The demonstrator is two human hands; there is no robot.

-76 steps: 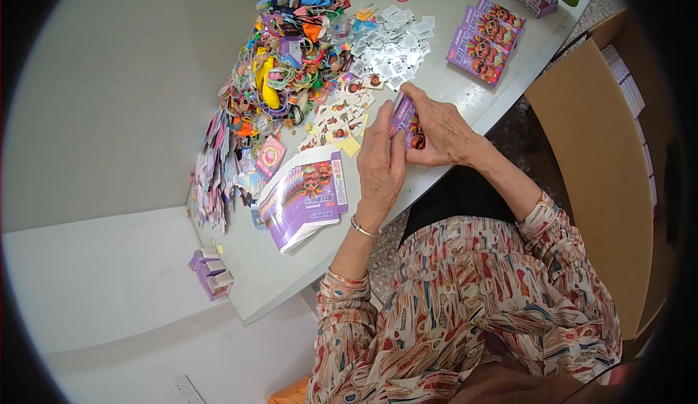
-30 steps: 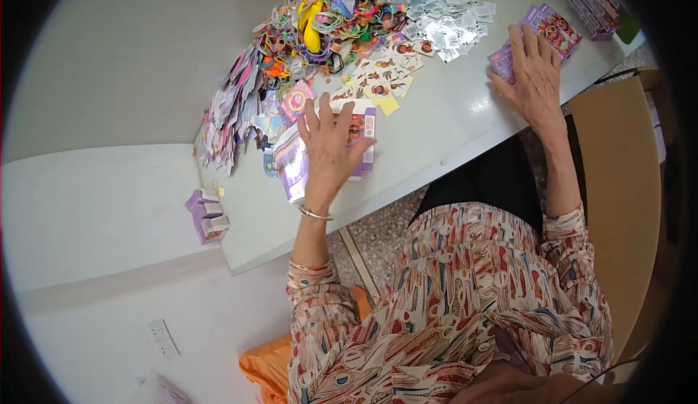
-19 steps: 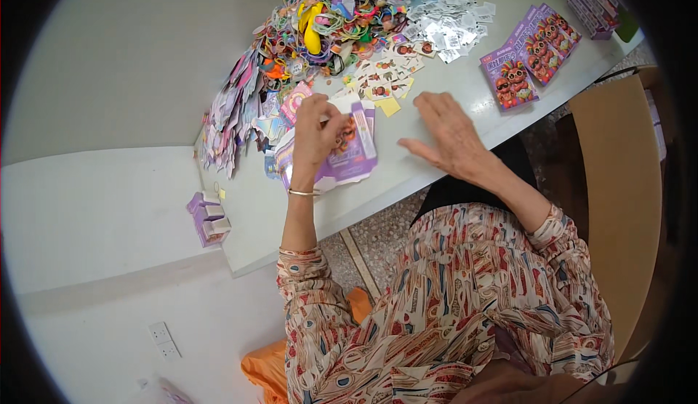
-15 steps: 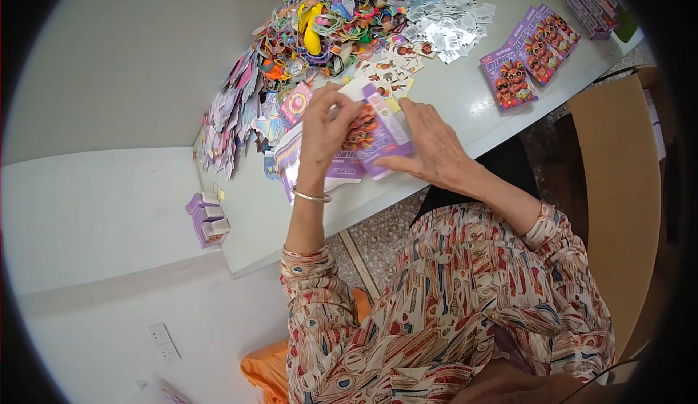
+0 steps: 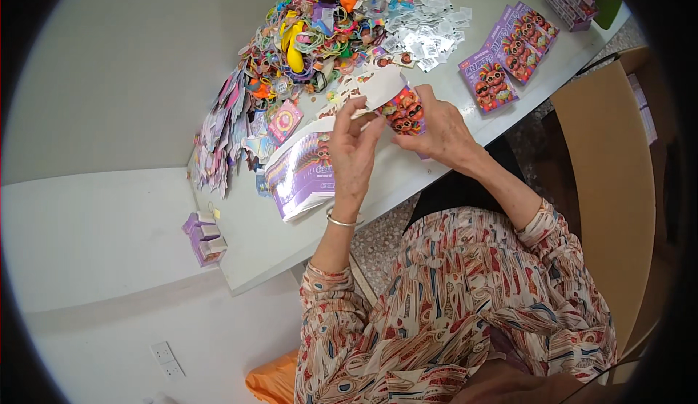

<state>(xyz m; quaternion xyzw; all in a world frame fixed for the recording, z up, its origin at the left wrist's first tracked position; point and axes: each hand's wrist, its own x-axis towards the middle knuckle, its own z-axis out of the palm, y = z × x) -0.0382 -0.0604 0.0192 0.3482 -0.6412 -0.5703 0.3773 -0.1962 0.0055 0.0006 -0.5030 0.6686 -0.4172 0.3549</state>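
A small purple carton [image 5: 404, 112] with red cartoon figures is raised over the table's front edge, its white flap [image 5: 384, 90] standing out at the top. My right hand [image 5: 443, 131] grips it from the right, thumb at the lower front and fingers along the far side. My left hand [image 5: 353, 149], with a bangle at the wrist, has its curled fingertips and thumb at the carton's left edge beside the flap. Beneath and left of that hand lies a fanned stack of flat purple cartons [image 5: 299, 178]. Whatever is inside the raised carton is hidden.
Small bright toys and bands are heaped [image 5: 313, 33] at the back, beside white packets [image 5: 429, 33] and glossy sheets [image 5: 222, 128]. A pink round-print card [image 5: 285, 120] lies near the stack. Filled-looking purple cartons [image 5: 488, 88] sit right. A cardboard box [image 5: 607, 178] stands beyond the table edge.
Both hands have shifted right with the carton, which has turned so its printed front shows more. The stack of flat cartons is now less covered by my left hand.
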